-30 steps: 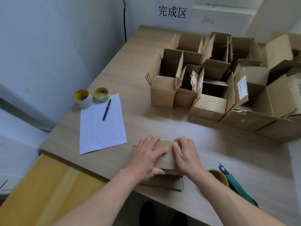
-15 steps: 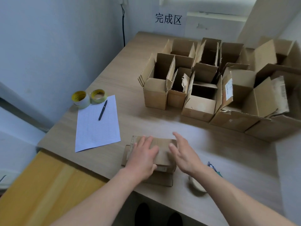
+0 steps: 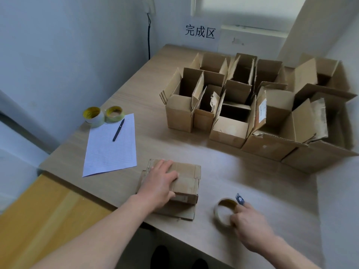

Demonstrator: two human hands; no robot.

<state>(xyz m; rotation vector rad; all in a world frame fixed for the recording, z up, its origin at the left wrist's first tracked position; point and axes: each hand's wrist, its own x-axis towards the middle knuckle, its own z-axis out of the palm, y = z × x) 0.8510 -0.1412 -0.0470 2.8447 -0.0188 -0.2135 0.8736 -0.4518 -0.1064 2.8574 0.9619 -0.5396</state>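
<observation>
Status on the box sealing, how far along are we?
Done: the top flaps of the small cardboard box are folded down flat. In hand: the left hand presses on them while the right hand grips the tape roll lying beside the box. Left: no tape shows across the seam, so sealing looks not yet begun. The open boxes behind stand with flaps up.

The box [image 3: 187, 181] under my left hand [image 3: 161, 184] is plain brown cardboard, like the open boxes [image 3: 178, 115], one bearing a white label [image 3: 262, 109]. The tape roll [image 3: 218, 214] at my right hand [image 3: 249, 225] is tan, the cutter [image 3: 240, 199] blue, and the counter [image 3: 151, 105] pale wood grain. The sheet [image 3: 110, 152] is white with fine blue lines, its pen [image 3: 118, 130] black, the two rolls [image 3: 93, 115] yellow inside.
</observation>
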